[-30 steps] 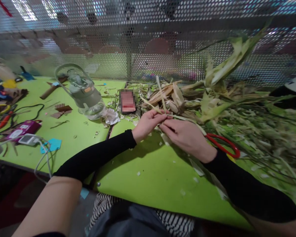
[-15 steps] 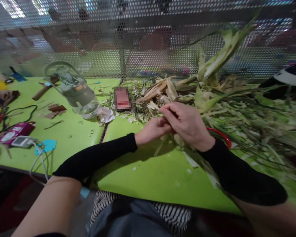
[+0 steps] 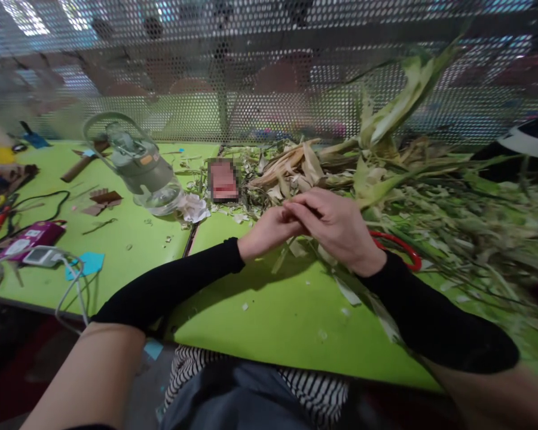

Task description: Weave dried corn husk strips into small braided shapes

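Observation:
My left hand [image 3: 269, 232] and my right hand [image 3: 327, 224] meet above the front of the green table [image 3: 269, 322], fingers closed and pressed together. A pale strip of corn husk [image 3: 281, 258] hangs below them and seems to be held between them; the fingers hide most of it. Just behind my hands lies a heap of dry corn husks [image 3: 291, 164], with a long pale-green husk [image 3: 397, 113] sticking up at its right. Beside my right wrist a red ring-shaped handle [image 3: 407, 251] pokes out from the scraps.
A clear water bottle with a grey-green lid [image 3: 147, 170] stands left of a blurred-out phone-like object [image 3: 223, 180] and crumpled paper [image 3: 193, 208]. Further left are a purple box [image 3: 33, 239], a white device with a cable [image 3: 42, 255] and blue paper [image 3: 89, 263]. A perforated metal screen [image 3: 183, 89] closes the back.
Both hands have shifted slightly left, still together. The hanging husk strip has moved left and a little up along with them.

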A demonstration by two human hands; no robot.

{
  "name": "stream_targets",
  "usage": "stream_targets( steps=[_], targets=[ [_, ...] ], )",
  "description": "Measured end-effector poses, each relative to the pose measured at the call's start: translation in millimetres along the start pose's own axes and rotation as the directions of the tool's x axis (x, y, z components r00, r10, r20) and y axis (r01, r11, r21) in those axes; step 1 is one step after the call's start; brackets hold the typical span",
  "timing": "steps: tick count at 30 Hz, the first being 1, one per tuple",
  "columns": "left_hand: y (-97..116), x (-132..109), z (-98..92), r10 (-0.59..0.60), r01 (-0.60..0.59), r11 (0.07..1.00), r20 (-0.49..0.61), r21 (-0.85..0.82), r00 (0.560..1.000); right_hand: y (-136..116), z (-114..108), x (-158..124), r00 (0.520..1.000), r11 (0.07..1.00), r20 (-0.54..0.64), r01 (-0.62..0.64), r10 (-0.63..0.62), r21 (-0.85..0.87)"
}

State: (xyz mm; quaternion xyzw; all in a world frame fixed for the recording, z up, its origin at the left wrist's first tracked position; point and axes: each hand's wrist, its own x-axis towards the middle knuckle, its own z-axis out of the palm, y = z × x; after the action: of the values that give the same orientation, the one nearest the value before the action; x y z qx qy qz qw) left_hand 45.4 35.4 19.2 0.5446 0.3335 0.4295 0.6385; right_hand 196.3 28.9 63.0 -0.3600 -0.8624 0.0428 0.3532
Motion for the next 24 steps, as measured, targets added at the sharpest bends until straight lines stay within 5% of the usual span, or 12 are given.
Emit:
stream_targets(
  steps=[3, 5, 10, 15, 24],
  targets=[
    [17.5, 0.9, -6.9, -0.003, -0.011, 0.964, -0.051, -0.267, 0.999, 4.3, -15.7, 2.2, 0.987, 0.999, -0.16, 0.01, -0.018, -0.05],
    [30.0, 1.1, -11.3, -0.018, -0.023, 0.929, -0.106, -0.369, 0.994, 10.3, -23.7, 3.8, 0.961, 0.973, -0.233, 0.104, -0.151, -0.204],
    [41.2, 1.0, -14.5, -0.073, 0.002, 0.926, -0.174, -0.377, 0.982, 28.3, -13.7, 2.2, 0.924, 0.864, -0.038, 0.341, -0.381, -0.371],
    [32.5, 2.4, -16.7, 0.014, -0.048, 0.957, -0.118, -0.287, 0.993, 29.9, 1.0, -5.2, 0.931, 0.862, 0.115, 0.363, -0.345, -0.353],
    [31.0, -0.4, -12.7, 0.007, -0.038, 0.951, -0.101, -0.306, 0.995, 18.7, 1.5, -6.3, 0.954, 0.911, 0.08, 0.301, -0.29, -0.284]
  ],
)
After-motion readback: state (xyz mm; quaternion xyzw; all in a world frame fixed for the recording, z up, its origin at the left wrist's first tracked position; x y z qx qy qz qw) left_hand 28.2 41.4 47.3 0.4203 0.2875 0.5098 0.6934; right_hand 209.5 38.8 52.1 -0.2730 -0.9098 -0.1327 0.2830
